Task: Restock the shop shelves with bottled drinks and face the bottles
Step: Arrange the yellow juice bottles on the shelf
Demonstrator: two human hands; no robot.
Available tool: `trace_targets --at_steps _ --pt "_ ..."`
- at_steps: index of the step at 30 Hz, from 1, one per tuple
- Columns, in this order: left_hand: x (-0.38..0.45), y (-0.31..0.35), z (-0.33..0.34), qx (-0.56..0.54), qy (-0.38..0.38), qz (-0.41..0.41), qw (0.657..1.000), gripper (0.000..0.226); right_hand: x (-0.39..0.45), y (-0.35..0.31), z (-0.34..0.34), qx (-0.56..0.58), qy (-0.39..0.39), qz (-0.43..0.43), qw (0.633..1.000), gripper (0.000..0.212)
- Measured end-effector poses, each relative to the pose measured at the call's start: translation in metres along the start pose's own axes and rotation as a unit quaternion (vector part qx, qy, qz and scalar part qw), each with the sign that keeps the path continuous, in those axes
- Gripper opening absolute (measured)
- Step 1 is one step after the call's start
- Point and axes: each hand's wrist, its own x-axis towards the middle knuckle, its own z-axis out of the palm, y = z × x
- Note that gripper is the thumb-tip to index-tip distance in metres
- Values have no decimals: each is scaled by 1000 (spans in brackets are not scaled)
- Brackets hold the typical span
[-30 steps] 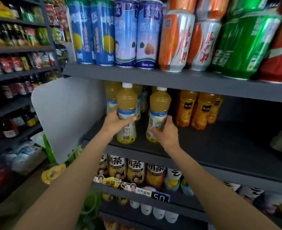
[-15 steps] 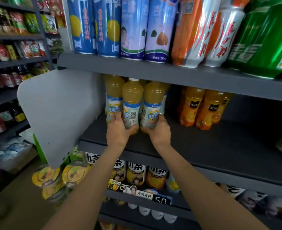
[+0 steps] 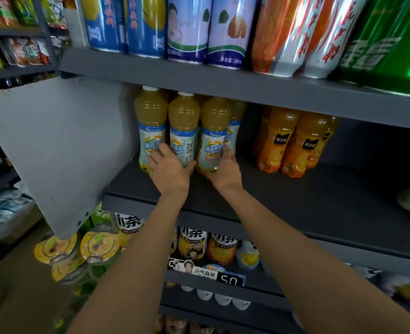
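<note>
Both hands are reaching onto the dark grey middle shelf, frame centre. Left hand is gripping the base of the middle yellow juice bottle; right hand is wrapping the base of the right yellow juice bottle. A third yellow juice bottle is standing just left of them, touching, beside the grey side panel. Orange juice bottles are sitting apart at centre right. Tall cans are lining the top shelf. Tea bottles are showing on the shelf below, over a "5.0" price tag.
</note>
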Motion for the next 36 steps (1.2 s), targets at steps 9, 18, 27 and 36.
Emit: trace_targets --at_steps 9,18,27,36 --pt "-52 19 -18 -125 68 14 990 53 -50 50 -76 -18 -40 -111 993 41" --pt "-285 38 21 -174 -153 172 957 32 -181 185 -180 71 -33 -104 992 25" --pt "-536 22 119 8 -528 -31 849 30 -333 468 -205 -62 -234 149 959 21" --pt "-665 -76 196 55 -586 -110 801 20 -452 661 -92 -124 -420 288 852 20"
